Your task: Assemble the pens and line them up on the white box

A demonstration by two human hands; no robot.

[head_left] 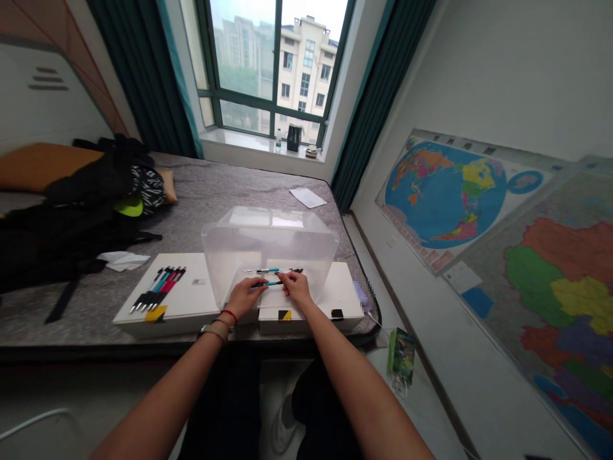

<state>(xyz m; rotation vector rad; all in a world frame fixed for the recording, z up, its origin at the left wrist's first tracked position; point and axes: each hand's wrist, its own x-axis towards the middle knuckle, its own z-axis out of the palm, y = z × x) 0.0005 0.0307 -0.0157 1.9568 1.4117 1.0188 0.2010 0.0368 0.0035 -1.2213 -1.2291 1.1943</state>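
Teal pen [273, 283] is pinched by L hand [242, 296] & R hand [297, 291], by clear bin [268, 246] nr front edge of bed [211, 185]; to be held level, w/ light fingertip grip, so bin isn't bumped.

At lower centre, a left box [189, 300] and right box [339, 291] lie side by side on the bed [215, 185], pens [161, 289] on the former, a tub [271, 243] over their inner ends. Paper [307, 197] lies behind the tub, a bag [89, 185] far left; maps [450, 195] hang right, window [246, 70] top centre.
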